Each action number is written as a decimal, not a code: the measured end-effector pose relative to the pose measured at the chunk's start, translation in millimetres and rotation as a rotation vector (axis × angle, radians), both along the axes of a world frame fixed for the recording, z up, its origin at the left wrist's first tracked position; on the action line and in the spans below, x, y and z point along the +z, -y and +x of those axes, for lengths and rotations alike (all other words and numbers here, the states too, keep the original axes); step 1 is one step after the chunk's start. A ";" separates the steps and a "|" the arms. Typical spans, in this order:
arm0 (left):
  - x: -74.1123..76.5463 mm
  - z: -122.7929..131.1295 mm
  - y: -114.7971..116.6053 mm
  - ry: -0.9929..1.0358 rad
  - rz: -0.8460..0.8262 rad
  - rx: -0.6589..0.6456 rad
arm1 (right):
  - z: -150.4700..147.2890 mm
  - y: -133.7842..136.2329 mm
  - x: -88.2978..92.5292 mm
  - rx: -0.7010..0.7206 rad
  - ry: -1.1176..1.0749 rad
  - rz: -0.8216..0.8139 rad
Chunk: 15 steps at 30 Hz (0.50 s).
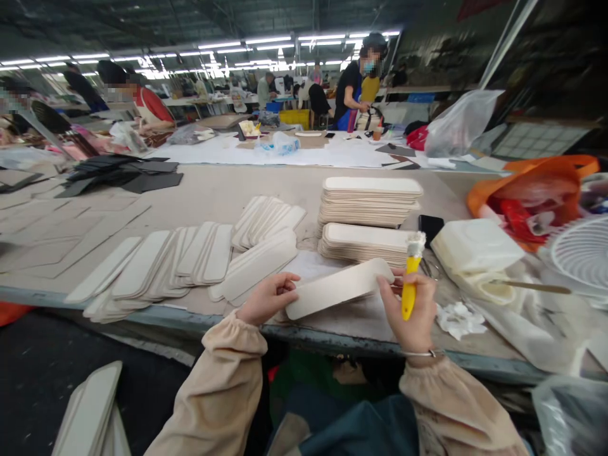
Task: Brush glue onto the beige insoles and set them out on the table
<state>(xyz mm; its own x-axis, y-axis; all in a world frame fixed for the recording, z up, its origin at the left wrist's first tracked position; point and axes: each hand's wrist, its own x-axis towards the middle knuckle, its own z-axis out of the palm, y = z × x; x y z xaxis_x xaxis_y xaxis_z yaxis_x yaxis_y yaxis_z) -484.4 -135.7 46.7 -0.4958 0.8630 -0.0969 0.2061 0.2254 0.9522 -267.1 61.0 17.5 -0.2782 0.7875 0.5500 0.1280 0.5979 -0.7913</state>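
A long white strip with rounded corners (339, 288) is held up at a slant over the near table edge. My left hand (270, 297) pinches its left end between thumb and fingers. At its raised right end, my right hand (411, 313) grips the strip with thumb and fingertips. That same hand also holds a yellow-handled brush (409, 297), bristles up and coated with whitish paste. Just beyond the strip are two neat stacks of similar pieces, a nearer stack (365, 244) and a farther stack (370, 201). Left of my left hand, more strips (259, 263) lie overlapped.
Fanned strips (142, 266) cover the table's left front. Dark sheets (126, 172) lie farther back. On the right are a phone (430, 229), a white plastic container (479, 244), crumpled tissue (460, 320), an orange bag (532, 190) and a white basket (582, 253). People work beyond.
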 end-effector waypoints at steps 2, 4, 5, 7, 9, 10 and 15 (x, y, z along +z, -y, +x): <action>-8.3 -6.3 -1.4 -0.041 -0.010 0.087 | -1.5 -1.5 -1.2 -0.013 0.084 0.072; -13.2 -8.2 -4.9 -0.111 -0.044 0.146 | -4.2 -2.0 -2.8 -0.018 0.139 0.116; -14.2 -7.8 -6.7 -0.154 -0.066 0.172 | -5.9 -2.0 -3.9 -0.021 0.156 0.132; -13.7 -5.8 -9.3 -0.240 -0.116 0.214 | -9.1 -2.0 -6.3 -0.018 0.176 0.157; -11.5 -3.3 -10.2 -0.309 -0.159 0.242 | -11.5 -1.9 -8.3 -0.016 0.195 0.182; -10.4 -2.2 -10.2 -0.337 -0.179 0.248 | -12.2 -1.8 -9.2 -0.018 0.206 0.193; -9.7 0.4 -10.0 -0.442 -0.244 0.254 | -12.7 -2.9 -14.5 -0.026 0.264 0.231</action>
